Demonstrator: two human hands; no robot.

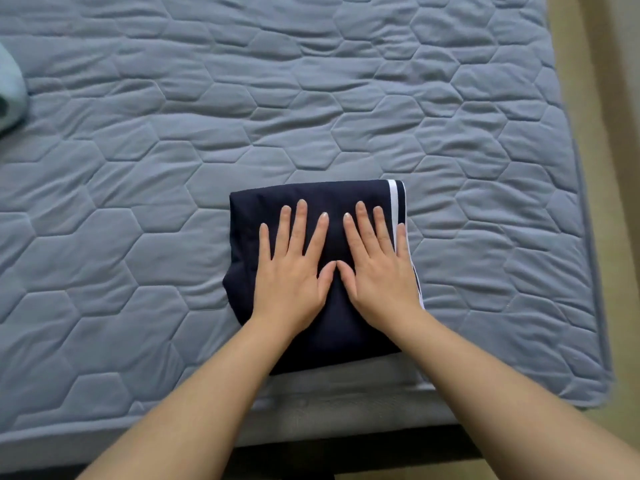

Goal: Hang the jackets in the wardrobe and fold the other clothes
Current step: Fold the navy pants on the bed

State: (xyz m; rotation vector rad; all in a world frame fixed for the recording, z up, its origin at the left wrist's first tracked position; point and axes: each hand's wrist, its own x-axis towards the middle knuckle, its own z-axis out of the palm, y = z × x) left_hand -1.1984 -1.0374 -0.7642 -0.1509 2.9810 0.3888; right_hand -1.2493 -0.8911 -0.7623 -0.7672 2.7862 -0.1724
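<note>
A navy garment (332, 202) with a white stripe along its right side lies folded into a compact rectangle near the front edge of the bed. My left hand (294, 268) presses flat on its left half, fingers straight and spread. Beside it, my right hand (377, 268) lies flat on the right half, its little finger along the white stripe. The two thumbs almost touch in the middle. Neither hand grips the cloth.
The bed (242, 116) has a grey-blue quilted cover with a hexagon pattern. A pale mint cloth item (10, 91) sits at the far left edge. Beige floor (609, 168) runs along the bed's right side.
</note>
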